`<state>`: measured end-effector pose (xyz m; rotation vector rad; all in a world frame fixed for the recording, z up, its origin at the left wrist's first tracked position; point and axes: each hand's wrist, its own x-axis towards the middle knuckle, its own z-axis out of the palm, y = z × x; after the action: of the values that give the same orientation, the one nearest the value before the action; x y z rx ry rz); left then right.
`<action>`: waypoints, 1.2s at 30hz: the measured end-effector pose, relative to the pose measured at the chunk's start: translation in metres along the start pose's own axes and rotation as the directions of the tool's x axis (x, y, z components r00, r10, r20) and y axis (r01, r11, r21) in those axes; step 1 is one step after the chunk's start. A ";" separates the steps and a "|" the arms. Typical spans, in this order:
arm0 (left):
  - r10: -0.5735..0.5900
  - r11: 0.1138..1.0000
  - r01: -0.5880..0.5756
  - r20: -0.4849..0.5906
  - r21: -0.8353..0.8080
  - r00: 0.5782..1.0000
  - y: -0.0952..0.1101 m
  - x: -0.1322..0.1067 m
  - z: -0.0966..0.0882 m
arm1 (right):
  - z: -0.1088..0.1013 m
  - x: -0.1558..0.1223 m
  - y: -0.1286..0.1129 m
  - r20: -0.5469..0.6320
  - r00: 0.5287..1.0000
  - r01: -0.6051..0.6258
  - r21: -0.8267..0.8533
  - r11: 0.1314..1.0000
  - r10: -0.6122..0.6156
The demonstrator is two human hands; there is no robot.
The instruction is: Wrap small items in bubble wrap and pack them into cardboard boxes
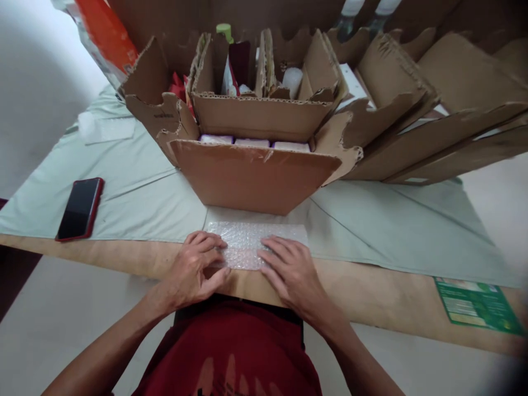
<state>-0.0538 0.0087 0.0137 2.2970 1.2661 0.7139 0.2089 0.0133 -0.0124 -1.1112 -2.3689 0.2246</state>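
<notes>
A sheet of bubble wrap (pixel 247 237) lies flat at the table's near edge, just in front of an open cardboard box (pixel 247 176). My left hand (pixel 197 269) rests on the wrap's left end with fingers curled and pinching its corner. Flat on the wrap's right part lies my right hand (pixel 291 269), fingers stretched out and pressing down. Inside the box, several white packages (pixel 253 143) show in a row behind the front wall.
A dark phone in a red case (pixel 80 209) lies at the left on the pale green cloth (pixel 391 220). More torn cardboard boxes (pixel 412 99) stand behind and to the right. A green printed sticker (pixel 474 305) sits on the table edge at the right.
</notes>
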 end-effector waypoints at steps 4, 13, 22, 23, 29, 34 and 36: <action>0.039 0.999 -0.038 -0.048 0.003 0.998 -0.012 -0.004 -0.001 | -0.021 -0.027 0.033 -0.142 0.970 -0.211 -0.075 0.975 0.199; 0.047 0.998 -0.045 -0.040 0.055 0.998 -0.014 -0.005 0.006 | -0.013 -0.002 0.057 -0.135 0.916 -0.401 -0.250 0.881 0.379; -0.123 0.867 0.220 -0.236 0.448 0.964 -0.020 -0.011 0.004 | -0.013 -0.011 0.043 -0.171 0.888 -0.420 0.080 0.904 0.427; -0.140 0.857 0.234 -0.231 0.458 0.963 -0.020 -0.010 0.005 | -0.015 -0.014 0.040 -0.172 0.870 -0.447 0.120 0.887 0.462; -0.179 0.904 0.241 -0.200 0.353 0.963 -0.013 -0.003 0.017 | -0.015 -0.025 0.027 -0.174 0.795 -0.537 0.242 0.808 0.581; -0.155 0.927 0.243 -0.296 0.287 0.943 -0.015 -0.002 0.008 | -0.021 -0.028 0.020 -0.159 0.792 -0.547 0.242 0.801 0.589; -0.130 0.925 0.238 -0.342 0.297 0.931 -0.018 -0.001 0.001 | -0.025 -0.029 0.010 -0.131 0.804 -0.534 0.268 0.802 0.580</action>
<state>-0.0654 0.0169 0.0027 2.3356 1.8556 0.8835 0.2437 -0.0043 -0.0059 -1.6157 -1.7259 0.5337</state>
